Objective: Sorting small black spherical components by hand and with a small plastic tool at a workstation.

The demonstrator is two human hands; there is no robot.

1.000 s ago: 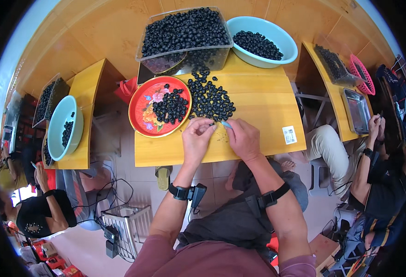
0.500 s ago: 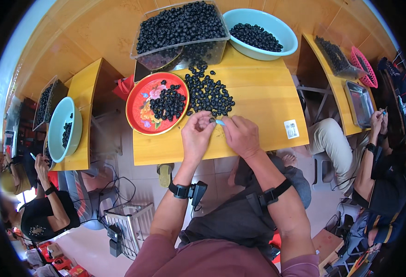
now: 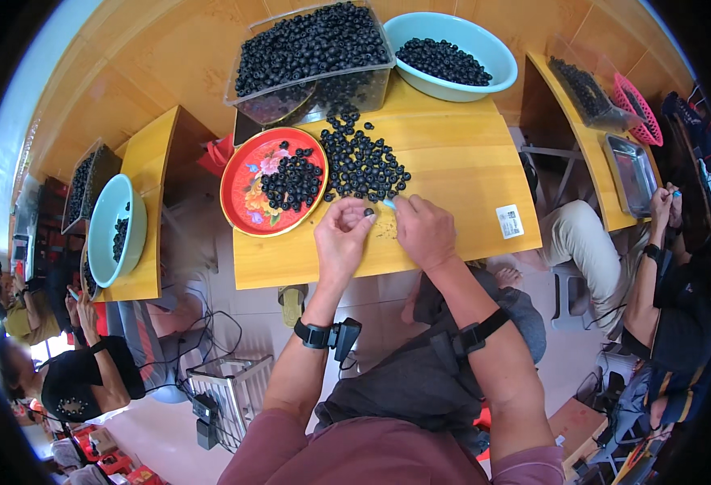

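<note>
My left hand point(image 3: 339, 242) pinches a dark round bead point(image 3: 368, 212) between thumb and fingertips, over the near part of the yellow table point(image 3: 461, 178). In my right hand point(image 3: 427, 234) is a slim light-blue tool point(image 3: 389, 204). Its kind is hard to make out, as my fingers cover most of it. The tool's visible end is a little apart from the bead. Just beyond my hands lies a loose pile of dark beads point(image 3: 363, 166). To its left sits a red flowered tray point(image 3: 237, 194) with more beads on its right half.
At the table's back stand a clear plastic bin point(image 3: 372, 90) heaped with beads and a light-blue basin point(image 3: 501, 61) partly filled with them. A white label point(image 3: 510, 221) is on the table's right side. People work at side tables left and right. A metal-framed stool point(image 3: 226, 396) stands on the floor.
The bead and the blue tool, close together before, are now slightly apart. My right hand has tipped the tool up and away. The bead now shows its dark side.
</note>
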